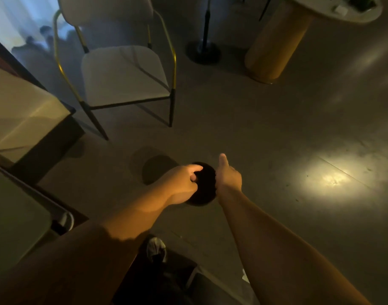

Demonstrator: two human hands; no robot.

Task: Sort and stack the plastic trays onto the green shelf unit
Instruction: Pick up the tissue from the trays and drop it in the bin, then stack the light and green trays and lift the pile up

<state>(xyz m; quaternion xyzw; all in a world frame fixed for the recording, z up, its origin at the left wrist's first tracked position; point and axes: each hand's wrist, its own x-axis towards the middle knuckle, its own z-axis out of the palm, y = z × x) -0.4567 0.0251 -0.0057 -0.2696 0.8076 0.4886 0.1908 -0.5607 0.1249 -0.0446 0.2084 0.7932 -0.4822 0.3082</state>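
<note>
Both hands, left (184, 183) and right (229, 177), fingers gripping dark round object (205, 183); chair (122, 71) beyond, pedestal table (274, 40) far right.

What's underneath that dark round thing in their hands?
Below the dark round object lies bare floor, with its shadow at left. Its underside is hidden, as are the right hand's fingers.

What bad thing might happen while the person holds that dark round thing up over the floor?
The dark round object is held between the left hand and right hand; the right thumb points away, so it might slip. The room is dim, so the white chair with gold legs ahead could be bumped.
</note>
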